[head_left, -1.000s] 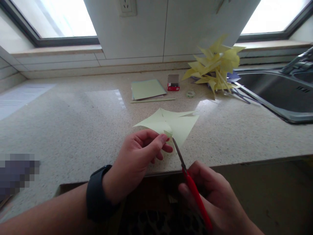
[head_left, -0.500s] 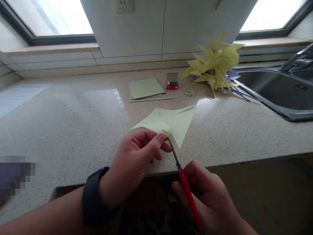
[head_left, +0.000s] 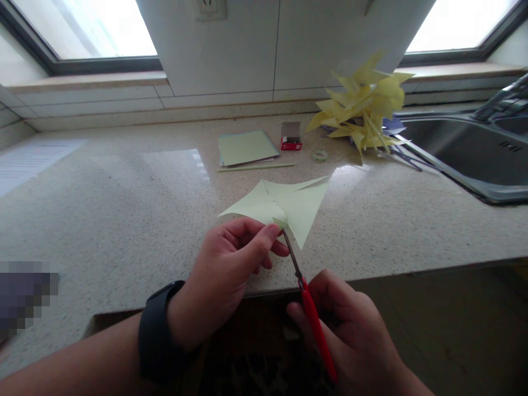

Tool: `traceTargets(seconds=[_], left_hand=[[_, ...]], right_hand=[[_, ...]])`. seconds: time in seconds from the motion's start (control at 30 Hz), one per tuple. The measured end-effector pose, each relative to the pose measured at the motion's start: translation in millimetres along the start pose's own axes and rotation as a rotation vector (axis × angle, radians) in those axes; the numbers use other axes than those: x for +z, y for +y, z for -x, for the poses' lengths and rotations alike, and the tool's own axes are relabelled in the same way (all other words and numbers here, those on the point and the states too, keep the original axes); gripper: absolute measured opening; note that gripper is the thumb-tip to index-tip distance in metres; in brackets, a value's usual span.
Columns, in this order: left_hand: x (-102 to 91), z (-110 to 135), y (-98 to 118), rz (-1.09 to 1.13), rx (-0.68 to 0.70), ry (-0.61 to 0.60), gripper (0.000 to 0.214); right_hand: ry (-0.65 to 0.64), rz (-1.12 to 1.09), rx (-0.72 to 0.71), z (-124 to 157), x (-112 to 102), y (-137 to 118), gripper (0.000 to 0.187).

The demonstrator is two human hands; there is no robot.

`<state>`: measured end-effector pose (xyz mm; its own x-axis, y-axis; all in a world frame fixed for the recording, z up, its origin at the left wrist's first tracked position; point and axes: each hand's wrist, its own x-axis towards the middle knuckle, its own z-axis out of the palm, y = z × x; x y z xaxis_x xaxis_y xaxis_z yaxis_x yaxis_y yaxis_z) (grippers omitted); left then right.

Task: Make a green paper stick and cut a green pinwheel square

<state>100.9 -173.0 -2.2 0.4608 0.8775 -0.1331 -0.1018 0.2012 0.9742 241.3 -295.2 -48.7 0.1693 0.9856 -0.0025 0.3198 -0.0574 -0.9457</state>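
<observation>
My left hand (head_left: 231, 269) pinches a pale green folded paper sheet (head_left: 289, 206) by its near corner, just above the counter's front edge. A dark watch sits on that wrist. My right hand (head_left: 350, 330) is closed round the red handles of a pair of scissors (head_left: 307, 305). The scissor blades point up and left, and their tip meets the paper right beside my left thumb and finger. The paper's cut flaps spread out toward the back and right.
On the speckled counter (head_left: 124, 209) lie a stack of green paper (head_left: 245, 147), a thin stick (head_left: 256, 166), a small red box (head_left: 291, 137) and a tape roll (head_left: 320, 156). A heap of yellow paper pinwheels (head_left: 363, 104) stands by the steel sink (head_left: 474, 154) at right.
Paper, both hands and scissors sit slightly further left and higher in view than a second ago. The scissor tip stays at the pinched corner.
</observation>
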Motion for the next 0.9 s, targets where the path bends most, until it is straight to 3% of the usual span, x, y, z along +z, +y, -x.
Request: traceTargets(seconds=[0.9], left_hand=[[-1.0,0.8,-1.1,-0.017,0.003,0.034,0.022]], right_hand=[[-0.009,0.006,0.008,1.2,-0.1,-2.9,0.036]])
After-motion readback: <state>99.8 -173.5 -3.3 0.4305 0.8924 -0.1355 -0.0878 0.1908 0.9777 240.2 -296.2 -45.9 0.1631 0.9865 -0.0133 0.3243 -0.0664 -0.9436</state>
